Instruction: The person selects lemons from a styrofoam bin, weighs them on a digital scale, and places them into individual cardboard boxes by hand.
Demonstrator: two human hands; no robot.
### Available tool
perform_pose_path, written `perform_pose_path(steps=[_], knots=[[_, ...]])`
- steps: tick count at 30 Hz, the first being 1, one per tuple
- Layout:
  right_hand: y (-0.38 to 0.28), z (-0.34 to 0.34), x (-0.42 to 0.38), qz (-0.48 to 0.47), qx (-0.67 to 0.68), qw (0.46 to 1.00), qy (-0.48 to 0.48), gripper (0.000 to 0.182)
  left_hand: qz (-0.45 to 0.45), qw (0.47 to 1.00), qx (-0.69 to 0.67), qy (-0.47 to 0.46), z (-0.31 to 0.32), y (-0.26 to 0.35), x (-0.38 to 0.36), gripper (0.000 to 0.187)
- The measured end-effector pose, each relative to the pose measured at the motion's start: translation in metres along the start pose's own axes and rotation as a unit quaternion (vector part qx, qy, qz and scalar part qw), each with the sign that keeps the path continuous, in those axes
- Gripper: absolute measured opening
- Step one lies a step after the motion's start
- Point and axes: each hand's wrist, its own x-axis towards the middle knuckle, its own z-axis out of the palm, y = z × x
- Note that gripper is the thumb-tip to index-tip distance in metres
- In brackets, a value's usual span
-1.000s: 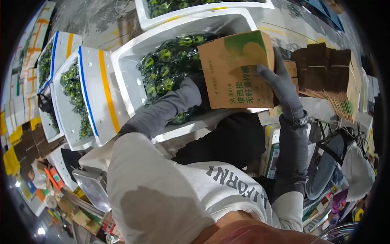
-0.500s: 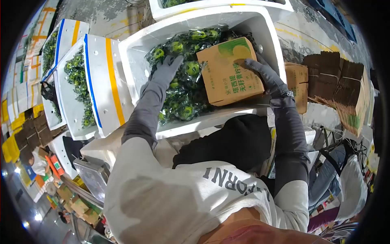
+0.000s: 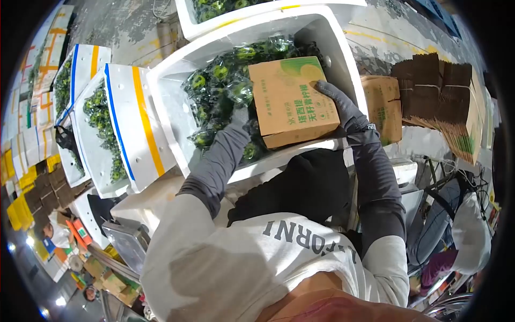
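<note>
A white foam box [image 3: 171,115] holds many clear plastic bags of green limes [image 3: 214,75]. On top of them, to the right, a printed brown cardboard box [image 3: 279,102] lies slightly tilted. My right hand [image 3: 343,104], in a grey glove, grips its right side, fingertips on the printed face. Just left of the cardboard box, my gloved left hand [image 3: 240,119] reaches in among the bags. Its fingers are curled at a bag of limes [image 3: 239,95], partly hidden by the plastic.
Another foam box [image 3: 188,19] with green produce adjoins at the far side. More foam boxes [image 3: 131,123] stand on the left. At right are a second cardboard box [image 3: 382,107] and a stack of flattened cartons [image 3: 440,96]. A person [image 3: 466,231] is at lower right.
My left hand has moved down and right from atop the bags to beside the cardboard box, its fingers curling in. My right hand stays on the cardboard box, now a little less tilted.
</note>
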Motion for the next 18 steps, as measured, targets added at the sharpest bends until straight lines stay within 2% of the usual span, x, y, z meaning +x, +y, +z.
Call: perform_pose_path(steps=[2,3,6,7,8,9,10,11,12,13,14,15,16,18], knots=[[-0.005,0.017,-0.013,0.032,0.014,0.999,-0.001,0.046,-0.005,1.0,0.006,0.027,0.025,-0.015,-0.015,0.036],[-0.007,0.02,-0.014,0.095,0.058,0.994,0.008,0.049,-0.01,0.999,0.017,0.037,0.036,-0.02,-0.02,0.035],[0.003,-0.008,0.007,-0.016,0.031,0.999,-0.025,0.049,-0.024,0.995,0.093,0.039,0.054,-0.022,-0.02,0.032],[0.005,-0.015,0.011,-0.037,0.061,0.997,-0.04,0.049,-0.027,0.992,0.121,0.033,0.061,-0.016,-0.021,0.031],[0.007,-0.022,0.017,-0.05,0.075,0.995,-0.031,0.048,-0.031,0.976,0.215,0.016,0.072,-0.003,-0.023,0.031],[0.01,-0.028,0.022,-0.064,0.089,0.994,-0.022,0.048,-0.022,0.922,0.386,-0.018,0.082,0.013,-0.026,0.03],[0.009,-0.031,0.025,-0.078,0.103,0.992,-0.014,0.047,0.022,0.764,0.64,-0.077,0.099,0.044,-0.04,0.03],[0.008,-0.027,0.023,-0.137,0.101,0.985,-0.02,0.044,0.104,0.524,0.835,-0.132,0.126,0.084,-0.069,0.03],[0.005,-0.029,0.022,-0.142,0.125,0.981,-0.033,0.043,0.204,0.367,0.895,-0.149,0.15,0.131,-0.101,0.029],[0.001,-0.032,0.022,-0.145,0.15,0.977,-0.046,0.043,0.443,0.473,0.718,-0.253,0.147,0.167,-0.107,0.032],[0.001,-0.033,0.019,-0.147,0.175,0.972,-0.057,0.042,0.417,0.623,0.633,-0.192,0.164,0.185,-0.12,0.032],[0.0,-0.029,0.009,-0.186,0.208,0.958,-0.066,0.041,0.388,0.679,0.599,-0.174,0.151,0.198,-0.111,0.031],[0.003,-0.043,0.011,-0.229,0.233,0.935,-0.136,0.041,0.359,0.733,0.557,-0.153,0.138,0.211,-0.103,0.029],[0.017,-0.052,-0.012,-0.27,0.272,0.911,-0.15,0.041,0.3,0.824,0.475,-0.079,0.11,0.217,-0.078,0.029]])
